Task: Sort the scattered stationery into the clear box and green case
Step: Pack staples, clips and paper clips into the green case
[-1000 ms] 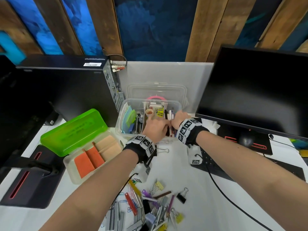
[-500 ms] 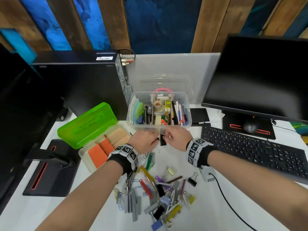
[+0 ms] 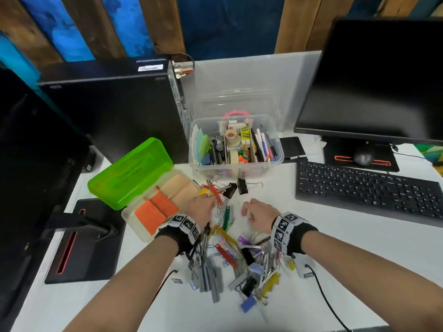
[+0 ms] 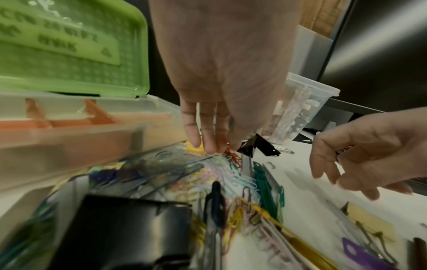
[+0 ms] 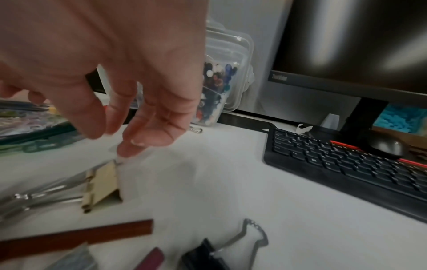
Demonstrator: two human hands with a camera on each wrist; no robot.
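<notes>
Both hands have drawn back from the clear box (image 3: 236,149) toward the body and now hang low over the loose pile on the table (image 3: 335,271). On the left hand (image 3: 200,207) the fingers (image 4: 209,135) point straight down, close together, their tips at a red paper clip (image 3: 215,192) and a yellow piece beside it; whether they already pinch anything I cannot tell. Well apart from it, the right hand (image 3: 260,215) hovers with fingers loosely spread and curved, holding nothing, its tips just above bare white table.

Just ahead of the left fingertips the red clip lies with its long axis running away and slightly leftward, so the left hand is the nearer one for it. Beyond, between the hands and the box, two black binder clips (image 3: 242,186) sit with folded steel handles. A green plastic clip (image 3: 226,218) lies lengthwise between the two hands.

Under the wrists and nearer the body the stationery heap (image 3: 239,264) spreads out: thin wire paper clips in pastel colours, flat grey staple bars, glossy plastic clips in yellow, purple and blue, and a tan metal binder clip (image 5: 101,184).

Left of the left hand stands the green case (image 3: 130,173), its translucent lid raised, with orange and tan pads in a frosted tray. Right of the right hand lies a black keyboard (image 3: 366,190).
</notes>
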